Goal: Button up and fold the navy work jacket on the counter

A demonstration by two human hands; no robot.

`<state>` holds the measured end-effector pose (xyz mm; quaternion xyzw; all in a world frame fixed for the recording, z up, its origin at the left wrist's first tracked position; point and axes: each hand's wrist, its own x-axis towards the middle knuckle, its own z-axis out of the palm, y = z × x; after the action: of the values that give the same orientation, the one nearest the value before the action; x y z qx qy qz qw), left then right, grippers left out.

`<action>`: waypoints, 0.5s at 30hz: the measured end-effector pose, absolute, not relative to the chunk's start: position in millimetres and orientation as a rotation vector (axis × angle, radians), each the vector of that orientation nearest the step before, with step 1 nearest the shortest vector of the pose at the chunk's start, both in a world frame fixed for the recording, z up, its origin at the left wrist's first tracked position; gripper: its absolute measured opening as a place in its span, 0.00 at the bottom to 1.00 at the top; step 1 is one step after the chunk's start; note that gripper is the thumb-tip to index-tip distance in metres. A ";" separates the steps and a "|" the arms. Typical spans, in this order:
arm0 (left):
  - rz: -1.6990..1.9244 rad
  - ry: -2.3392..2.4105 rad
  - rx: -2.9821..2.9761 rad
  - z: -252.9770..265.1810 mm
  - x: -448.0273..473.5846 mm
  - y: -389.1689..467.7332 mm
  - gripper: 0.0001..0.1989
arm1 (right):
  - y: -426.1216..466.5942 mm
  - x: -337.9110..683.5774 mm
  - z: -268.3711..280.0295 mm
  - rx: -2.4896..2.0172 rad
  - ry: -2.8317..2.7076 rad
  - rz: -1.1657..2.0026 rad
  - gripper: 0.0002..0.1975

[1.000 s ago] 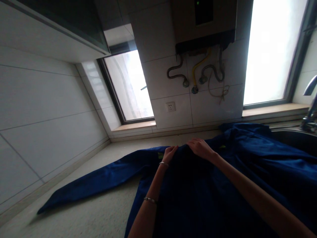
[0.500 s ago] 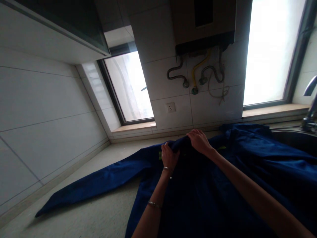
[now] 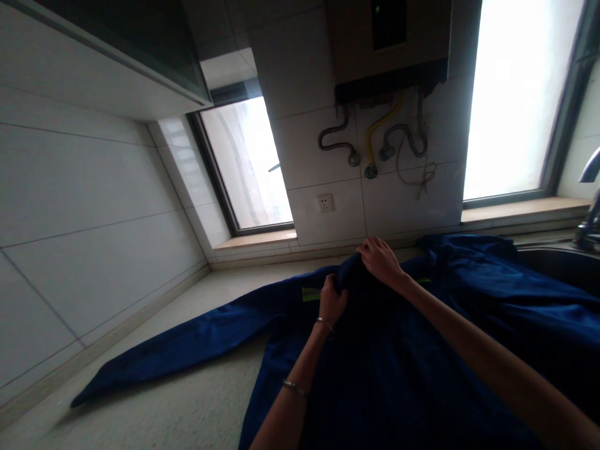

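Tiled wall [image 3: 94, 181], pale, dark joint lines, running across the left of the frame and behind the worktop [image 3: 197, 403]. Worktop: light, speckled, bare at lower left.

Upper left: overhead cabinet [image 3: 135, 47], dark front, pale underside. Beside it, towards upper centre: narrow window [image 3: 250, 165], dark frame, pale sill. Upper right: larger window [image 3: 518, 100], brightly lit.

Upper centre: wall-mounted appliance [image 3: 349, 47], brownish casing, dark panel with one small green light. Beneath it: yellow pipe [image 3: 369, 140], curved metal hoses and a loosely looped cord [image 3: 424, 184]. Below these, centre: white wall socket [image 3: 325, 202]. Right edge: metal tap [image 3: 591, 172], partly cut off, above a dark sink [image 3: 553, 256].

Blue garment [image 3: 384, 369], one, long-sleeved: spread over the worktop from centre to lower right; one sleeve laid out to lower left, the right-hand portion rumpled beside the sink. Green patch [image 3: 310, 294] near its upper edge. Folds at lower centre too dark to read.

Left hand [image 3: 332, 300], centre: fingers curled closed on the cloth, just beside the green patch; two bracelets on wrist and forearm. Right hand [image 3: 379, 259], slightly higher and to the right: fingers bent over the garment's raised upper edge, gripping it.
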<state>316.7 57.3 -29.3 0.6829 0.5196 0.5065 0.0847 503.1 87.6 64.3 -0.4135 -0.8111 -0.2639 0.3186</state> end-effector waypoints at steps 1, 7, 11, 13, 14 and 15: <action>1.538 1.523 2.022 -28.7 316.3 57.9 0.23 | 83.9 501.7 60.5 -1.060 -2.168 -0.695 0.12; 1.480 1.596 2.168 -28.4 318.8 53.2 0.27 | 78.2 496.6 46.9 -1.001 -2.302 -0.753 0.11; 1.200 1.851 2.269 -28.4 319.4 49.3 0.31 | 81.7 497.6 58.0 -1.062 -2.269 -0.674 0.11; 1.140 1.969 2.254 -27.2 318.7 48.8 0.29 | 80.4 501.6 62.1 -1.071 -2.281 -0.581 0.12; 1.138 2.008 2.240 -26.3 318.3 48.8 0.28 | 79.5 505.7 61.8 -1.080 -2.295 -0.520 0.15; 1.151 2.038 2.225 -25.2 317.7 48.7 0.27 | 79.0 511.6 59.7 -1.096 -2.306 -0.451 0.18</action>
<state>317.7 48.7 -25.2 0.6884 0.6304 0.3560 -0.0438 511.6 79.0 59.7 -0.4069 -0.8561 -0.1674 0.2710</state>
